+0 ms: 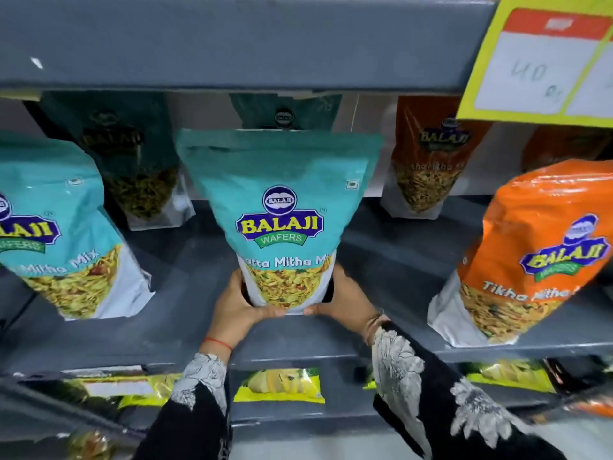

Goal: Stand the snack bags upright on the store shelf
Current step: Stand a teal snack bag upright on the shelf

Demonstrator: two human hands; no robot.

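Observation:
A teal Balaji snack bag (282, 207) stands upright in the middle of the grey shelf (185, 293). My left hand (237, 310) grips its bottom left corner and my right hand (345, 302) grips its bottom right corner, thumbs meeting under the front. Another teal bag (56, 234) stands at the left front. An orange bag (527, 257) stands at the right front, leaning a little left. Behind them stand two dark green bags (132, 154) (285, 111) and another orange bag (428, 154), partly hidden.
The shelf above (232, 41) overhangs the bag tops, with a yellow price tag (544, 61) hanging at the right. Yellow snack packets (280, 385) lie on the shelf below. Bare shelf floor shows on both sides of the held bag.

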